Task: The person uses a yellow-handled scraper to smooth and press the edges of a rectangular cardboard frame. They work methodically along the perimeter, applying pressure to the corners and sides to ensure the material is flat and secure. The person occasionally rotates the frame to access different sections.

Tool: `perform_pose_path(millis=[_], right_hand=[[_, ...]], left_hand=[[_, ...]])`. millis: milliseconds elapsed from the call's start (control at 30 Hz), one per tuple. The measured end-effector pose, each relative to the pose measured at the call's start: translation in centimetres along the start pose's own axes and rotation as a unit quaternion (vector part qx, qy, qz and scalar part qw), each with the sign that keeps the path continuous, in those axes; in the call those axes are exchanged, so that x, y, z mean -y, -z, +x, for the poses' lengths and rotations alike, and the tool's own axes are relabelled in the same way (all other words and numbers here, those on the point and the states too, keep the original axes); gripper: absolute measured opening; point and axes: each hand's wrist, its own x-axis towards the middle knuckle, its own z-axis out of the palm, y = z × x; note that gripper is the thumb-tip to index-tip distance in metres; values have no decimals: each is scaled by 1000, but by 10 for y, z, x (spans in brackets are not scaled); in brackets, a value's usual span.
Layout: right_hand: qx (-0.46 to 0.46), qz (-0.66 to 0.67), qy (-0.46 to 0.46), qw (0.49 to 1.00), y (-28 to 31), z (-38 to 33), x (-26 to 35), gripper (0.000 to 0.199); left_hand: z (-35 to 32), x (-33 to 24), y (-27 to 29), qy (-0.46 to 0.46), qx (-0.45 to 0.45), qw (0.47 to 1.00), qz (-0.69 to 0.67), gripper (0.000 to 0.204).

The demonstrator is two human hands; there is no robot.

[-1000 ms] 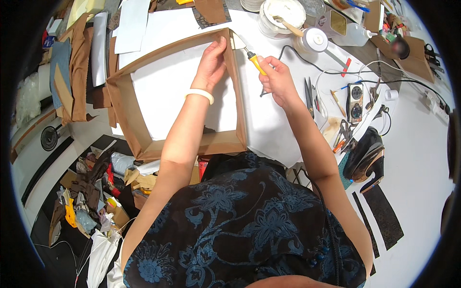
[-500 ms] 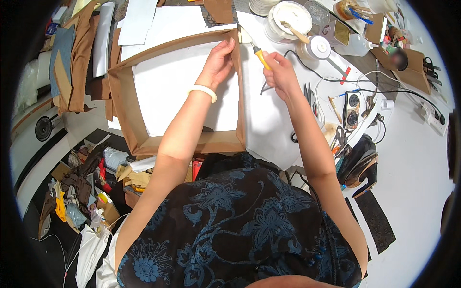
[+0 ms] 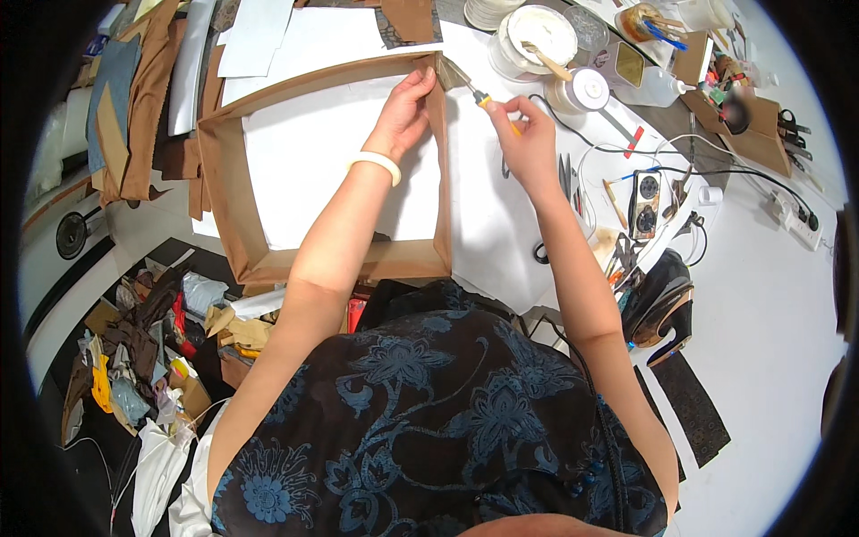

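Two hands are meeting at the far right corner of the brown leather frame (image 3: 234, 192), and that corner is where all the work is happening. The left hand (image 3: 407, 107) is gripping the top of the right-hand wall just by the corner, fingers curled over the edge and pressed together on the leather. The right hand (image 3: 528, 134) is pinching a small orange-handled tool (image 3: 479, 94), its thin tip touching the outside of that same corner.

As for progress, the frame is already standing as a four-sided shape on the white table (image 3: 488, 215), walls upright around a sheet of white paper (image 3: 331, 170). I am judging the near corners as closed, since they are holding square; the far right corner is the one being worked. Whether the far left corner is finished I cannot tell.

Compared with half a second ago, the left hand is sitting slightly higher along the wall, closer to the corner, and the tool tip is now right on the seam rather than just beside it. The frame itself is lying where it was.

Off to the right, a white tub with a stick in it (image 3: 537, 36) is standing near a tangle of cables (image 3: 662, 170), and scraps are lying heaped on the floor (image 3: 143, 358).
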Motion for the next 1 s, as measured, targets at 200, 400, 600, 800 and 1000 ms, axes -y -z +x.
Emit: perform_pose_path(millis=[200,400,600,800,1000], right_hand=[[-31,-233,72,969,15,-17,21,24],[-32,-345,195,918,28,2,49,21],[-4,-408,225,885,30,10,70,20],[8,-425,252,870,31,13,76,20],[10,-443,241,863,28,16,77,20]], left_hand=[[3,2,11,-2,12,998,-56,22],[4,-2,7,0,12,999,-41,24],[-1,-4,3,-7,8,999,-52,24],[2,-3,10,-1,24,999,-45,22],[6,-1,12,1,17,999,-44,21]])
